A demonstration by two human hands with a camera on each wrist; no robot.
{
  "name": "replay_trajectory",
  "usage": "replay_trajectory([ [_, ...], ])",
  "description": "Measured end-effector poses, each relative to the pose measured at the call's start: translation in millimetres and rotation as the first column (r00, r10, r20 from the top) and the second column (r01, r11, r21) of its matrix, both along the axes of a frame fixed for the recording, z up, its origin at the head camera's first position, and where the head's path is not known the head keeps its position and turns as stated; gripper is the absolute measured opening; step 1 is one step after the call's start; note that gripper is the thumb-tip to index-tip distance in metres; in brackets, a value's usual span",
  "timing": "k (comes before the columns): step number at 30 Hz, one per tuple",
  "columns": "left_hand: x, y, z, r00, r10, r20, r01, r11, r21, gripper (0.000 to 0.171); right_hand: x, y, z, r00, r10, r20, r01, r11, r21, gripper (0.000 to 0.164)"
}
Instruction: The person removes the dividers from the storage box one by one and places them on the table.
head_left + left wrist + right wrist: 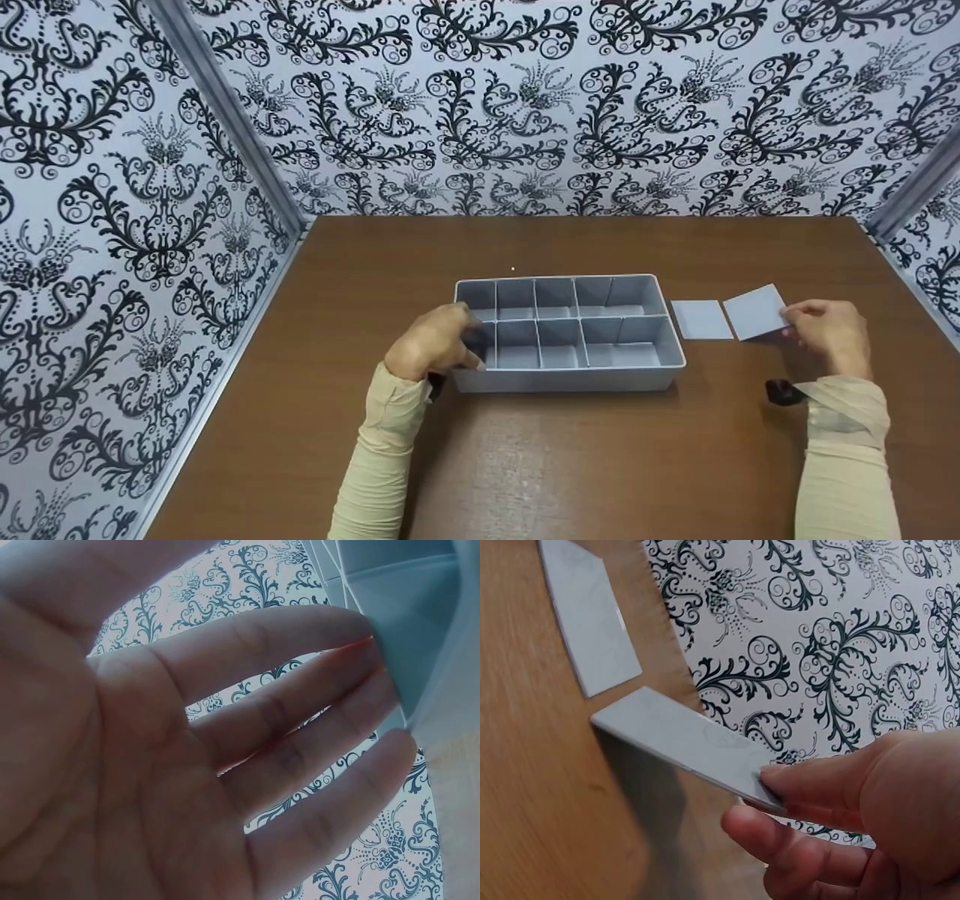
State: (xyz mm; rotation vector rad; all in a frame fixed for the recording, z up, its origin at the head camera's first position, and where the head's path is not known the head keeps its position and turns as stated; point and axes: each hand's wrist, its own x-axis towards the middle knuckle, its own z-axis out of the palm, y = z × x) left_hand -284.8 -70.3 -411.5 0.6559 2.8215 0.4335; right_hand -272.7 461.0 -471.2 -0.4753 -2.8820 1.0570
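Pinching a tilted, thin square grey panel by its edge in the right hand, likely to control its angle, right of a rectangular grey compartmented plastic-looking box touched, perhaps for steadiness, by the left hand with straight fingers.

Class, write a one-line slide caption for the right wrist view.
A right hand pinches a tilted, thin grey panel by its edge, while a second panel lies on the wooden tabletop.

Cream left sleeve, matching right sleeve, both creased, overlapping folds on right cuff, black piece at right wrist, left hand and right hand bare
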Motion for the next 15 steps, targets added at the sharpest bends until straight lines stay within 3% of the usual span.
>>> replay_trajectory([
  [6,0.7,-0.3,0.9,1.000,0.008,0.009,-0.008,1.000,0.020,0.056,-0.8,2.9,-2.8,0.998,-0.048,0.043,0.049,0.998,-0.030,0.047],
  [15,0.6,-0.4,0.0,1.000,0.012,0.018,-0.013,0.999,0.032,0.055,0.5,4.6,-6.4,0.997,-0.069,0.035,0.070,0.997,-0.027,0.046],
])
